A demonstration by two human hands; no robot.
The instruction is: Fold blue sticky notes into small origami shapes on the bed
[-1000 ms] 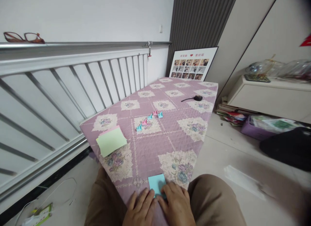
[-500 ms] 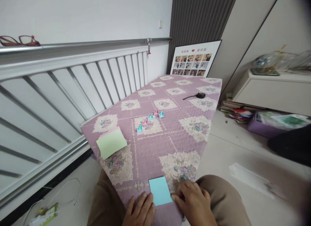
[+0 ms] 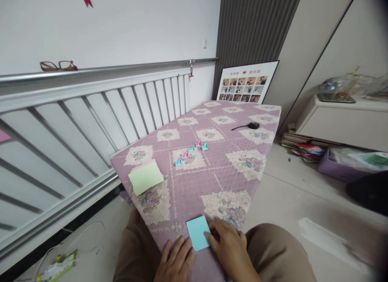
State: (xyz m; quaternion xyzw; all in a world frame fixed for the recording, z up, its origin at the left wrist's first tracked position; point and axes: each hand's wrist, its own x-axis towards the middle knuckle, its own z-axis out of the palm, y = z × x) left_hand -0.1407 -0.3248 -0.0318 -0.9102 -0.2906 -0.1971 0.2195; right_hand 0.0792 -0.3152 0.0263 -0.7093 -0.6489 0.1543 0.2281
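Observation:
A square sheet of blue paper (image 3: 198, 233) lies flat at the near end of the cloth-covered table (image 3: 197, 185). My left hand (image 3: 176, 258) rests flat at its lower left corner, fingers stretched and slightly apart. At the right edge of the sheet is my right hand (image 3: 227, 242); its thumb lies on the paper and its curled fingers close at the edge. Farther up the table, several small folded paper pieces (image 3: 191, 149), pink and blue, stand in a slanting row. A stack of coloured paper (image 3: 146, 178), pale green on top, lies at the left edge.
A black round object with a strap (image 3: 253, 125) lies toward the far right of the table. A white radiator (image 3: 145, 106) runs along the left side, with glasses (image 3: 59, 66) on the pipe above. A framed photo board (image 3: 247, 83) leans behind. On the floor is a power strip (image 3: 60, 266).
My right hand has moved in from beside the paper, so its thumb now lies on the sheet's right edge. My left hand stays flat. The camera view has tilted up and shifted left.

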